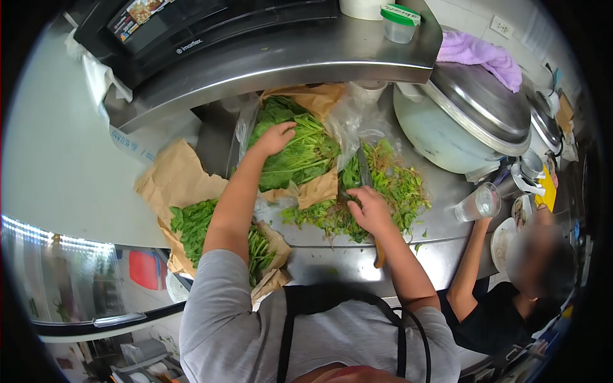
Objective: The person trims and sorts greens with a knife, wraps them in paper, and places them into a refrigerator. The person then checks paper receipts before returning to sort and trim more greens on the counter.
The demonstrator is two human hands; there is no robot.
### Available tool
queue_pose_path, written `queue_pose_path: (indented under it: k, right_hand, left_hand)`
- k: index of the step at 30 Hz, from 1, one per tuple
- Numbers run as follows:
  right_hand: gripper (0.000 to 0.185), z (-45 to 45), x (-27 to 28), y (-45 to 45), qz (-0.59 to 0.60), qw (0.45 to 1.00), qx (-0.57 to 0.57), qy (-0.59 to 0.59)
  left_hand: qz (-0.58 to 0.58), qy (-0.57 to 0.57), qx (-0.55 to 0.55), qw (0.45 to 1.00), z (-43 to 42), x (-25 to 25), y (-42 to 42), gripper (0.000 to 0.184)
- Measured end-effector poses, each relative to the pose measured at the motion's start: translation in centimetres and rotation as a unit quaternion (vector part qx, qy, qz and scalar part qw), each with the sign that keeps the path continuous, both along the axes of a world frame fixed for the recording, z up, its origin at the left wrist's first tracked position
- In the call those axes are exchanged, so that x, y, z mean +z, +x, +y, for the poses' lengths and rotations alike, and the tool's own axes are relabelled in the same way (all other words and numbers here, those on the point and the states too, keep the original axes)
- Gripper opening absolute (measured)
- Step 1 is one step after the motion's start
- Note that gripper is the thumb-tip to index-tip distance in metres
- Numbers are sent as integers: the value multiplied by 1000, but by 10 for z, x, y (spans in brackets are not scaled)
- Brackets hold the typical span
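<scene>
My left hand (276, 139) rests on a bunch of leafy greens (297, 153) in brown paper, its fingers reaching over the stems and not visibly closed on any. Over a heap of loose leaves, stems and roots (399, 191) is my right hand (371, 209), thumb and fingers apart. A knife blade (364, 167) lies on the heap just beyond its fingers. Below my right forearm a wooden handle (379, 255) sticks out; the forearm hides whether it joins that blade. A second bunch of greens (191, 220) lies in brown paper (182, 169) under my left forearm.
A large lidded pot (440, 127) with a purple towel (479, 54) stands right of the heap. A steel shelf (287, 60) spans the back. A glass of water (479, 203) is at the right, by another person's arm (469, 262). Clear plastic (364, 115) lies behind the greens.
</scene>
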State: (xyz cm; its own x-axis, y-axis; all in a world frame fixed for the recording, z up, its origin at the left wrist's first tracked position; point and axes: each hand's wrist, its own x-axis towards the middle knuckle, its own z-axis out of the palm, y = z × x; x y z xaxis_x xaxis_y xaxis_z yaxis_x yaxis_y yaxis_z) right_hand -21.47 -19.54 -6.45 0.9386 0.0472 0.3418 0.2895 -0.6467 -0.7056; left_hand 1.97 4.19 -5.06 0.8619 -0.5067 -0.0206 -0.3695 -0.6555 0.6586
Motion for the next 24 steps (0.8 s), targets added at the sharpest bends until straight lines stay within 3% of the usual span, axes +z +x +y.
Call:
queue_pose_path:
  k: [3,6,9,10,13,14,19,21,24]
  right_hand:
    - [23,10,1,15,18,1000,23,-7]
    - [25,23,0,38,-17,998,48,-31]
    - [28,35,-9,62,-73,994,54,-69]
    - [29,36,-13,69,-59,994,55,-80]
    - [32,29,-9,70,-19,996,56,-65]
    - [32,25,-6,69,-6,997,62,-53]
    - [31,19,-7,52,7,999,43,-2]
    - [29,21,-9,46,13,998,59,13]
    - [27,26,-3,34,53,997,61,18]
  left_hand:
    - [-243,91,-48,965,-14,13,-27,44]
    - [-244,173,-158,941,-33,15,-69,61]
    - [-292,272,-59,915,-28,-4,-74,80]
    - [-224,319,-57,919,-30,2,-67,91]
    - [-83,200,-81,973,-20,5,-24,88]
    - [-71,209,-69,973,-17,9,-19,85]
    - [-197,305,-53,930,-19,-9,-43,80]
    - [-260,201,-55,943,-14,-16,-64,76]
    - [-249,138,-15,959,5,10,-97,66]
